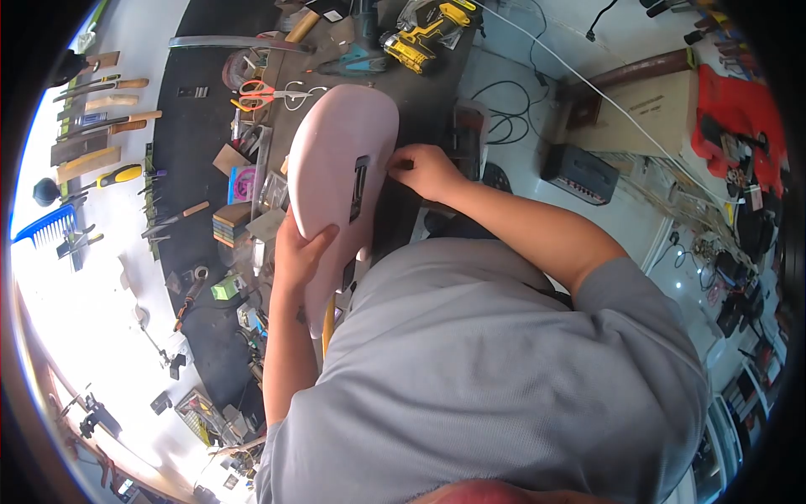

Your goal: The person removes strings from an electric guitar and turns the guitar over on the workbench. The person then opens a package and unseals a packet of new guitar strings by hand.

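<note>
A pale pink electric guitar body [323, 160] is held tilted on its side in front of my torso, with a dark rectangular cavity [359, 189] in its face. My left hand [298, 252] grips its lower part, thumb across the face and the fingers hidden behind. At the body's right edge, level with the cavity, my right hand [420, 170] has its fingers curled into a pinch. Whatever may be between those fingertips is hidden or too small to make out.
On the dark workbench [197, 151] lie orange-handled scissors [260, 94], a yellow cordless drill [424, 38] and small wooden blocks [229, 225]. Chisels and other hand tools [105, 130] hang at the left. A black amplifier-like box [579, 174] stands on the floor at right, near coiled cables [508, 118].
</note>
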A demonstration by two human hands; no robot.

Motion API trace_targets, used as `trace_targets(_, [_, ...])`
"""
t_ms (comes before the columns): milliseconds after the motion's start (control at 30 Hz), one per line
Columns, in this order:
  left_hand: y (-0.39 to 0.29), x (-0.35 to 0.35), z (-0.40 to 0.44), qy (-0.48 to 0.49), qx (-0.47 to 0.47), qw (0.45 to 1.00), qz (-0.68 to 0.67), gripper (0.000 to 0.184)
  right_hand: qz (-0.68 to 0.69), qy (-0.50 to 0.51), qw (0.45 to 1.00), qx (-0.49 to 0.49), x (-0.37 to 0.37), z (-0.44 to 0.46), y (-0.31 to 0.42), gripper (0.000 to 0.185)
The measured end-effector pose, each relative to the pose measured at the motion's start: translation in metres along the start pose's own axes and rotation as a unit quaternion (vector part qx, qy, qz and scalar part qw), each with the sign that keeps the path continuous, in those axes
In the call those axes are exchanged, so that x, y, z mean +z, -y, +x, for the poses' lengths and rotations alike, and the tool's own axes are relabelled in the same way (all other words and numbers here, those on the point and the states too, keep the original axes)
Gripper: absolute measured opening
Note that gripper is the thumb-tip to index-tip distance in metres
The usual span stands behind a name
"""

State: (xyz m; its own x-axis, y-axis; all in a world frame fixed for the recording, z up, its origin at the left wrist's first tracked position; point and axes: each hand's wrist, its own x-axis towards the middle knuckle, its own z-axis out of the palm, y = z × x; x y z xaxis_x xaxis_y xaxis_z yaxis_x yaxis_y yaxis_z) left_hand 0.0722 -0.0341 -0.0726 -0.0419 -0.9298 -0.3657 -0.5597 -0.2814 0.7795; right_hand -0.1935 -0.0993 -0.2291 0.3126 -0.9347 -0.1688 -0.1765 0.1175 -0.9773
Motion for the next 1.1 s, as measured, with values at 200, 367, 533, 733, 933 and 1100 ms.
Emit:
trace_targets(200, [0.0,0.001,0.0,0.005,0.014,1.0,0.007,0.054,-0.038,-0.004,0.999,-0.031,0.001,0.006,0.007,0.019])
trace_targets(367, [-0.011,0.006,-0.002,-0.017,0.03,0.999,0.04,0.059,-0.048,-0.004,0.999,-0.024,0.006,0.011,0.007,0.018])
trace_targets(533, [-0.022,0.017,-0.007,-0.028,0.053,0.995,0.083,0.055,-0.033,0.001,0.999,-0.011,0.009,0.014,0.011,0.02])
trace_targets(733, [-0.043,0.044,-0.023,-0.06,0.072,0.976,0.198,0.061,-0.056,0.02,0.998,0.023,-0.004,0.009,0.02,0.025])
trace_targets(933, [-0.048,0.049,-0.029,-0.062,0.088,0.969,0.223,0.066,-0.089,0.036,0.994,0.048,-0.011,0.003,0.027,0.029])
trace_targets(1100, [-0.045,0.052,-0.032,-0.063,0.08,0.968,0.229,0.067,-0.133,0.022,0.99,0.028,-0.008,0.001,0.028,0.029])
